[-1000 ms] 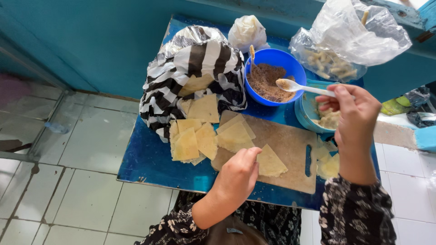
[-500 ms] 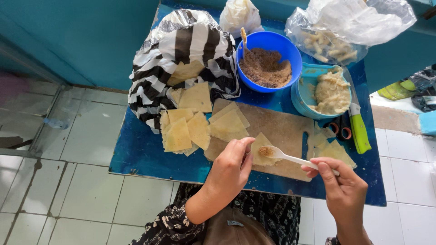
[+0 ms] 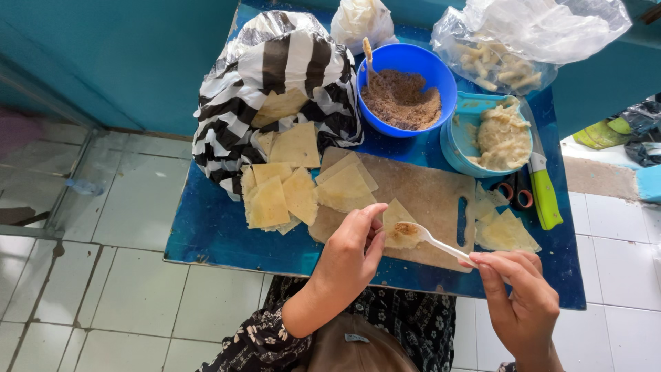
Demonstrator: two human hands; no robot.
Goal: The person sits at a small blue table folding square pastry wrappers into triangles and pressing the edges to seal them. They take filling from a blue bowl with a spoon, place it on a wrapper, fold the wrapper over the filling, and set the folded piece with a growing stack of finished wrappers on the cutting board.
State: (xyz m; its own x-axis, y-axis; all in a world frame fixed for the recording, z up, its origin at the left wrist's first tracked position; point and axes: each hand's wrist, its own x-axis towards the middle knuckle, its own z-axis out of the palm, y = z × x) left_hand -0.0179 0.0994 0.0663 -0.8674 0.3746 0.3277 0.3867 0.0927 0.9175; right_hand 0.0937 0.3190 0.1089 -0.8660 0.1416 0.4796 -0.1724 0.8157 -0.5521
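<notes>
My right hand (image 3: 521, 303) pinches the handle of a white plastic spoon (image 3: 432, 241). The spoon's bowl rests on a pale yellow triangular wrapper (image 3: 401, 222) and carries a dab of brown filling. My left hand (image 3: 352, 249) presses its fingertips on the left edge of that wrapper. The wrapper lies on a wooden cutting board (image 3: 420, 187) on the small blue table (image 3: 213, 234). More wrappers (image 3: 279, 196) are stacked to the left of the board.
A blue bowl of brown crumbly filling (image 3: 405, 100) and a teal bowl of pale mash (image 3: 501, 138) stand behind the board. A black-and-white striped bag (image 3: 275, 76), clear plastic bags (image 3: 523, 41), a green-handled knife (image 3: 544, 196) and further wrappers (image 3: 506, 231) surround it. White floor tiles lie below.
My right hand came down from the bowls with the loaded spoon and set it on the wrapper. My left hand stayed on the wrapper, and the view tilted closer to the table.
</notes>
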